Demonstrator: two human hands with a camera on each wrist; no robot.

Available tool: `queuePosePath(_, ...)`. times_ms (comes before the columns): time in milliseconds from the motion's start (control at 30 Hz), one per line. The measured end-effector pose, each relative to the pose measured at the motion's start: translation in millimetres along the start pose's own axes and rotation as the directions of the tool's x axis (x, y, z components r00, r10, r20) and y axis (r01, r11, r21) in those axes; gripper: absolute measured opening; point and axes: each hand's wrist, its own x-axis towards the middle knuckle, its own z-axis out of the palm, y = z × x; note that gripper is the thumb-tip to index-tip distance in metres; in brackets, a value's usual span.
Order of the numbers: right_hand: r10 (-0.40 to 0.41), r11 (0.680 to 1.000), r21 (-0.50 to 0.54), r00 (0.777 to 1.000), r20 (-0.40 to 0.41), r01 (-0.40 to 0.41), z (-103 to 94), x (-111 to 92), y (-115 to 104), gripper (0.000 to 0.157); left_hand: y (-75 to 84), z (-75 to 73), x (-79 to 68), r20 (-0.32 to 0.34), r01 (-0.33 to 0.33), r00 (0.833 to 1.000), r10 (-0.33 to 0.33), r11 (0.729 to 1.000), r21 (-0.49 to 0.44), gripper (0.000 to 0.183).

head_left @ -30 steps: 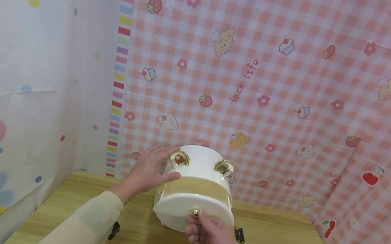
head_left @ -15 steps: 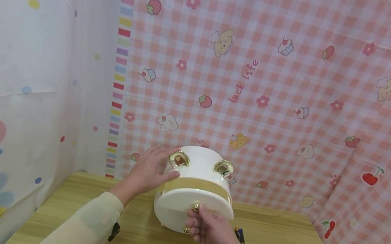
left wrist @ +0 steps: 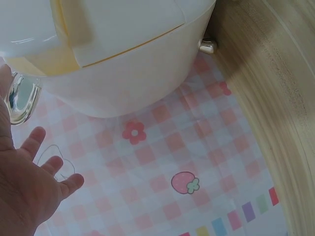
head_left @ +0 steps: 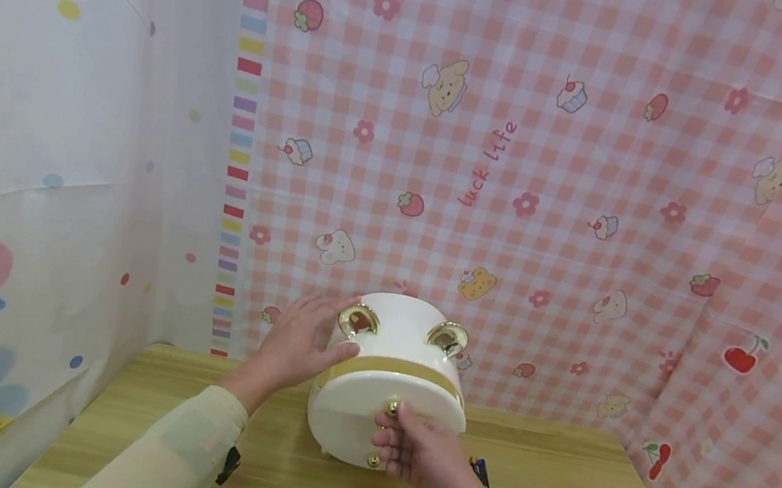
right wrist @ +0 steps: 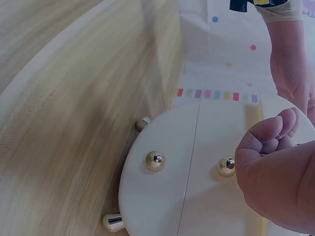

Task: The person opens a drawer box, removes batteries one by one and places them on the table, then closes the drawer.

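Observation:
A glossy white storage box [head_left: 400,321] with gold ear-shaped rings stands on the table. A gold-yellow strip [head_left: 395,369] shows above its rounded front, and the front [head_left: 346,414] carries gold knobs. My right hand [head_left: 430,461] pinches the top knob [head_left: 393,407] between thumb and index finger, its other fingers curled. In the right wrist view that hand [right wrist: 275,167] hides the top knob; the middle knob [right wrist: 226,166] and bottom knob [right wrist: 155,161] show. My left hand [head_left: 300,344] rests against the box's left side by the left ring [head_left: 358,321], fingers spread.
Dark pens [head_left: 480,472] lie on the wooden table [head_left: 552,487] right of the box, partly behind my right hand. A pink checked cloth [head_left: 564,152] hangs behind the box. Short gold feet [right wrist: 114,222] support the box.
My right hand has moved forward with the top knob, pushing the drawer inward. The yellow strip above the front has become narrower. My left hand has stayed in place.

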Motion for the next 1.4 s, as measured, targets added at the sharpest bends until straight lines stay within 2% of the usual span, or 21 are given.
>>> queuePosePath(500, -0.014, 1.000, -0.011, 1.000, -0.027, 0.014, -0.3, 10.2, -1.0, 0.052, 1.8, 0.4, -2.5, -0.011, 0.009, 1.000, -0.009, 1.000, -0.018, 0.074)
queuePosePath(900, -0.018, 1.000, -0.008, 0.999, -0.037, 0.018, -1.1, 15.1, -1.2, 0.053, 0.1, 1.6, -1.8, -0.053, -0.056, 0.997, 0.055, 0.998, -0.016, 0.073)
queuePosePath(1400, -0.016, 1.000, -0.020, 0.999, -0.049, 0.015, -4.2, 23.0, -2.9, 0.055, 0.5, 0.7, -1.7, -0.045, -0.045, 0.998, 0.045, 0.999, -0.003, 0.073)
